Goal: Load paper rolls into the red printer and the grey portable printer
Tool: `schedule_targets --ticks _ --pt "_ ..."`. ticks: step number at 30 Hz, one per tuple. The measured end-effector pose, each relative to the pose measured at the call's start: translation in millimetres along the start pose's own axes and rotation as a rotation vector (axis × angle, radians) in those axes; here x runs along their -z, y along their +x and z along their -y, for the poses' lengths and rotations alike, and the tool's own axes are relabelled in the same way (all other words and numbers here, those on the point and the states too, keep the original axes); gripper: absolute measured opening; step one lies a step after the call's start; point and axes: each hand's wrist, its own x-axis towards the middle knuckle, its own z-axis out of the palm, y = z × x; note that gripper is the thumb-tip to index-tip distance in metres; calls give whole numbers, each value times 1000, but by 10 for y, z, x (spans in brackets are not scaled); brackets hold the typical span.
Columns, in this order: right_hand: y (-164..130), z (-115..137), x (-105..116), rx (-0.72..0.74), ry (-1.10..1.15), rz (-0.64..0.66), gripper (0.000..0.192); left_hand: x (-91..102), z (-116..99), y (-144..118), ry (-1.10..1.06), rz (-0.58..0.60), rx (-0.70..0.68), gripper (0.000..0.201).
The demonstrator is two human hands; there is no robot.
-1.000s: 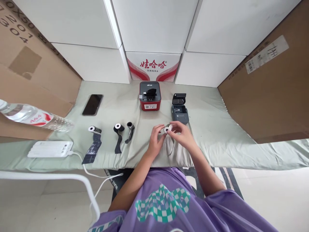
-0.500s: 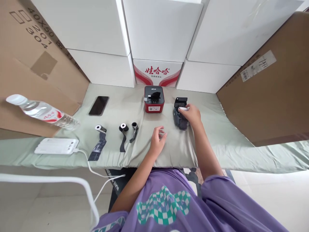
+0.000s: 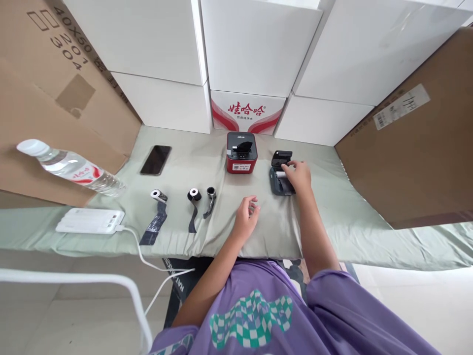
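A small dark portable printer [image 3: 278, 187] lies on the cloth with its lid [image 3: 281, 158] raised. Inside its compartment is a white paper roll [image 3: 281, 174], lying crosswise. My right hand [image 3: 298, 175] is over the printer's right side, thumb and forefinger slightly apart at the upper edge of the roll, close below the lid; exact contact is hard to make out. My left hand [image 3: 247, 214] rests on the cloth left of the printer, fingers loosely bent and apart, with nothing in it. A red and black box-shaped printer [image 3: 242, 154] stands behind, between both hands.
Three rolls with dark strips, a left roll [image 3: 158, 195], a middle roll [image 3: 194, 194] and a small roll [image 3: 211, 192], lie to the left. Beyond are a phone [image 3: 155, 160], a power bank [image 3: 90, 221] and a water bottle [image 3: 74, 167]. Cartons [image 3: 414, 133] flank the covered table [image 3: 332, 197].
The white roll has gone from my right fingers' grip above the dark printer down into its compartment. The dark strip no longer hangs over the front. My left hand has barely moved.
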Motion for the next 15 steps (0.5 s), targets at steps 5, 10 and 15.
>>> schedule_targets --ticks 5,10,15 --pt "159 -206 92 32 109 -7 43 -10 -14 27 12 18 15 25" --pt "65 -362 13 -83 111 151 42 -4 -31 27 -1 15 34 25" --pt "-350 -576 -108 21 378 93 50 2 -50 20 -10 20 64 24"
